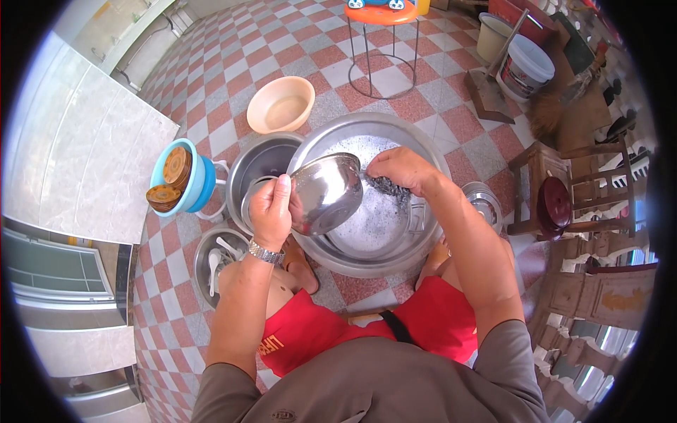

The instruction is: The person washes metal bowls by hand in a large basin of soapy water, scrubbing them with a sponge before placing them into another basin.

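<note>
My left hand (271, 213), with a metal watch at its wrist, grips the side of a shiny steel bowl (328, 196). The bowl is tilted over a large steel basin (431, 236) of sudsy water (367, 240). Closed around a dark, stringy scrubber (392, 189), my right hand (403, 169) is at the bowl's right end, above the suds. Part of a metal item (417, 218) shows at the basin's right side. To the left, partly behind my left hand, stands a second steel basin (262, 149).
Spoons lie in a metal bowl (203, 248) at lower left. Brown bowls (178, 166) fill a blue basin (199, 158). A peach basin (281, 103), an orange stool (381, 14) and a white bucket (527, 65) stand farther off. Steel dishes (484, 199) and a wooden chair (525, 185) are at right.
</note>
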The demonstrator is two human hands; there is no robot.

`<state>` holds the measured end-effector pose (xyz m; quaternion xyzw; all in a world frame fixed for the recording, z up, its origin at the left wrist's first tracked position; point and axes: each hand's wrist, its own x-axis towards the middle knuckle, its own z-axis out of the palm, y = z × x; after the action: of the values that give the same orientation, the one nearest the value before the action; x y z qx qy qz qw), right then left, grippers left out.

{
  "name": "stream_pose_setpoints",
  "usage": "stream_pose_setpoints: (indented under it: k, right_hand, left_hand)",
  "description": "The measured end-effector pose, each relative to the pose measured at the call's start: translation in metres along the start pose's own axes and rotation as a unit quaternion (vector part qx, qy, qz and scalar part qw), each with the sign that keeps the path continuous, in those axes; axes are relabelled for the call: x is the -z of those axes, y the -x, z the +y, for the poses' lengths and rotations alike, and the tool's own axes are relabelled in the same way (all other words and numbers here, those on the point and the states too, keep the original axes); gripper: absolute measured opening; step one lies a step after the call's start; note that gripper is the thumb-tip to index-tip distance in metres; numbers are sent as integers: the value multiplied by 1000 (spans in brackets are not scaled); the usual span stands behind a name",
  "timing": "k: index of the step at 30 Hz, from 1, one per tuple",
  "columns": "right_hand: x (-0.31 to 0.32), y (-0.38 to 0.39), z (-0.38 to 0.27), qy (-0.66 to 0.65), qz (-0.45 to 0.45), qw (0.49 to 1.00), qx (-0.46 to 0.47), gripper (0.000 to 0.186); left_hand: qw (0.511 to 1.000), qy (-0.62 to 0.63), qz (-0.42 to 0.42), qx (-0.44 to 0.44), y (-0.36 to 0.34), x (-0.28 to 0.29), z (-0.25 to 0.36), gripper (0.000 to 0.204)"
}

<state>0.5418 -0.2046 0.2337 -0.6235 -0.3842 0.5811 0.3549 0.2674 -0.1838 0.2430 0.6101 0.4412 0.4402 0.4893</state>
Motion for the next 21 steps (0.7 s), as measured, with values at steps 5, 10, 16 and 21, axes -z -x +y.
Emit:
stream_pose_setpoints:
  k: [5, 10, 16, 21]
  right_hand:
    - [4, -2, 2, 47, 7, 999, 21, 20]
    - [-1, 3, -5, -100, -17, 995, -12, 20]
    - [14, -17, 4, -77, 75, 993, 58, 15]
    - [1, -16, 24, 48, 88, 994, 33, 20]
  left_hand:
    - [997, -52, -1, -54, -4, 8, -5, 34]
    - [991, -112, -9, -76, 6, 2, -1, 33]
    - [981, -149, 54, -113, 5, 0, -9, 38]
    - [998, 13, 60, 30, -7, 6, 0, 36]
